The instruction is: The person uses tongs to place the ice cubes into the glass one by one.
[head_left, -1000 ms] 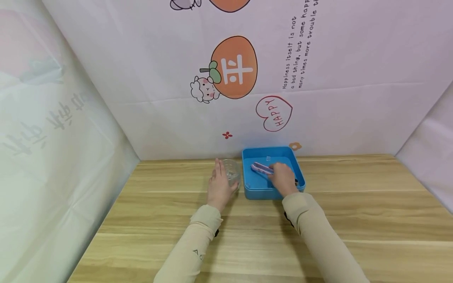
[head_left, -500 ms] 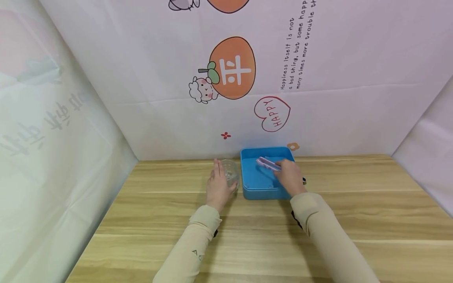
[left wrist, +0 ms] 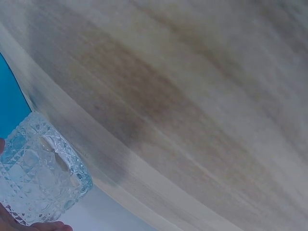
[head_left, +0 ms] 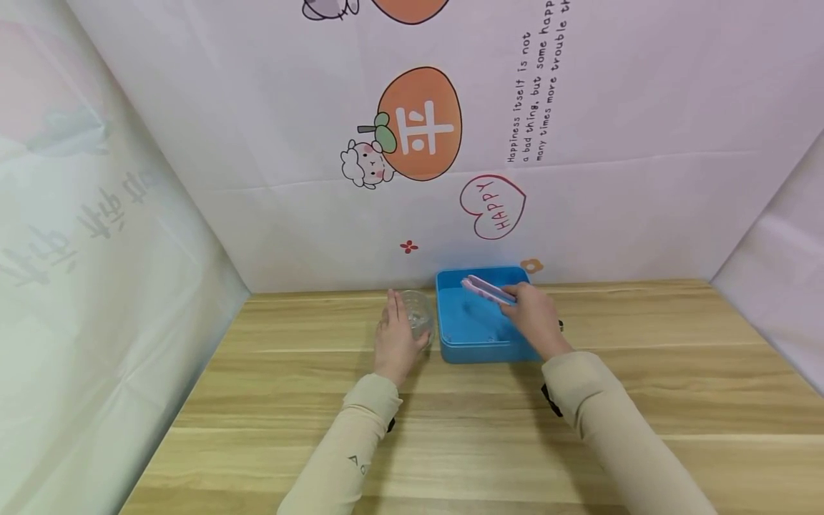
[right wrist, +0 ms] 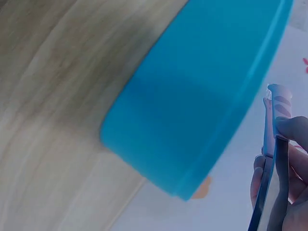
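Note:
In the head view my left hand [head_left: 395,340] holds a clear glass [head_left: 420,315] from its left side, fingers along it and thumb in front. The left wrist view shows the cut diamond pattern of the glass [left wrist: 45,173] and something small inside it. My right hand [head_left: 537,315] grips pink tongs [head_left: 488,289] above a blue box [head_left: 486,352]. Between the tips of the tongs [right wrist: 282,103] in the right wrist view sits a small clear piece [right wrist: 268,93]. Tiny clear pieces [head_left: 492,338] lie near the front of the box floor.
The box and the glass stand side by side on a wood-grain table [head_left: 450,443], close to the back wall. A printed white sheet [head_left: 309,236] covers that wall, and more sheeting hangs at both sides.
My right hand has moved to the right and raised the tongs from the box floor. The clear piece at the back of the floor has gone from there. My left hand stays on the glass.

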Motion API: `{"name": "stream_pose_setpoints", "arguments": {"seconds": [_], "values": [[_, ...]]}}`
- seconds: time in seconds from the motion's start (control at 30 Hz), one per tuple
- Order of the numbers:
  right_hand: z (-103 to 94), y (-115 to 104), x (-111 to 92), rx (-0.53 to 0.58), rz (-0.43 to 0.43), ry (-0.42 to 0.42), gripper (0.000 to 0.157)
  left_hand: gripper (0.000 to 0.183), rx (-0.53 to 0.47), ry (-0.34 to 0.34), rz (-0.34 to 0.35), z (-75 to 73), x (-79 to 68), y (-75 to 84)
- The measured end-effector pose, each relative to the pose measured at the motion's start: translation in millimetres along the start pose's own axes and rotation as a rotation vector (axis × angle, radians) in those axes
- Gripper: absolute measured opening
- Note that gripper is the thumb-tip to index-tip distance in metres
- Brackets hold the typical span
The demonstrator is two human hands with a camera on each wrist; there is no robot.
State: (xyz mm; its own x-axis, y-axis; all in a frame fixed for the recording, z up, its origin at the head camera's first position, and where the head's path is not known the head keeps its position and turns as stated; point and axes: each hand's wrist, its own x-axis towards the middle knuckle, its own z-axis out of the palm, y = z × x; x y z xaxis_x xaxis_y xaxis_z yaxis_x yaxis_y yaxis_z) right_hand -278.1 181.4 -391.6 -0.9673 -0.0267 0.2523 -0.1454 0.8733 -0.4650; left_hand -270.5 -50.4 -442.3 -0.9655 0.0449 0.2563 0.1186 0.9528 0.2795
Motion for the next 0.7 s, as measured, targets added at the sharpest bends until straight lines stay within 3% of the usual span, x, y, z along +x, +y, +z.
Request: {"name": "stream_pose_setpoints", "arguments": {"seconds": [0.27,0.43,0.7], "values": [[-4.9,-25,-4,0.014,-0.077,0.022,0.032,0.094,-0.012,-0.013,-0.009,-0.2,1.1,-0.5],[-1.4,-38,-7,0.080,-0.132,-0.047,0.032,0.094,-0.012,-0.006,0.000,0.0,0.2,-0.7],[0.3,-48,-8,0.054,-0.188,-0.160,0.033,0.095,-0.014,-0.042,-0.015,-2.1,0.1,0.0]]}}
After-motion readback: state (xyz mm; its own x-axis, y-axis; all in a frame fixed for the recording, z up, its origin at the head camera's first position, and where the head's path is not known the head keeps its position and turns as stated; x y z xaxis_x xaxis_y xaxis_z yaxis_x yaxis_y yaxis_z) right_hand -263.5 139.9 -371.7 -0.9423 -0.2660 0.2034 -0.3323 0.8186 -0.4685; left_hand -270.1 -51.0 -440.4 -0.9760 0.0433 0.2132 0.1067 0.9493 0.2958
